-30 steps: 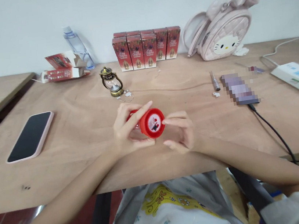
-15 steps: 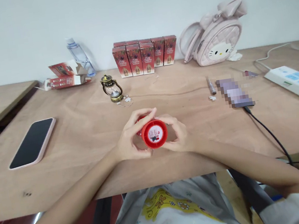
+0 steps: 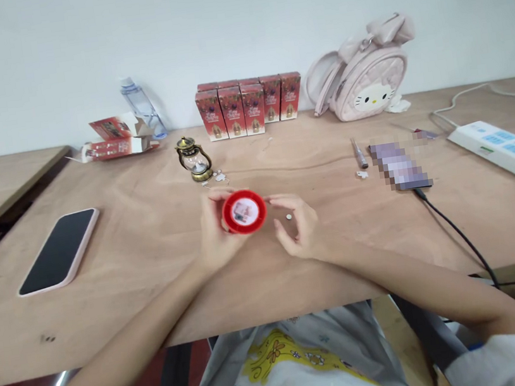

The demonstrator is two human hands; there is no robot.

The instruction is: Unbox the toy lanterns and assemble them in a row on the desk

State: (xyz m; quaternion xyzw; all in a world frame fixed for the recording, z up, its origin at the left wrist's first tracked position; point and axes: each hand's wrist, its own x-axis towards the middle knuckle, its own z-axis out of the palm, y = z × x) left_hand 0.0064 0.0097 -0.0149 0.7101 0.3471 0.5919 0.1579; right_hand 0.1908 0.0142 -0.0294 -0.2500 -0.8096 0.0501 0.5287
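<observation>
My left hand (image 3: 213, 234) is closed around a red round-rimmed object (image 3: 228, 223), whose recessed end faces me. Inside the rim sits a white disc (image 3: 253, 209) with a small picture on it. The rest of the object is hidden behind that end, so I cannot tell its kind. Just to its right, my right hand (image 3: 303, 225) is open, thumb and fingers apart, with the index fingertip close to the rim. A small pale round piece (image 3: 288, 217) shows on the table between the right thumb and fingers. Beyond the left hand stands a bronze-coloured lantern (image 3: 194, 160).
Several red boxes (image 3: 231, 112) stand by the wall, with an opened box (image 3: 112, 148) and a bottle (image 3: 142, 107) to their left. A phone (image 3: 59, 253) lies left. On the right are a screwdriver (image 3: 359, 154), another phone (image 3: 400, 163), a pink bag (image 3: 371, 84) and a power strip (image 3: 502, 146).
My right hand has let go of the red object and opened. My left hand has moved it slightly left and up in the view. The small pale piece now shows.
</observation>
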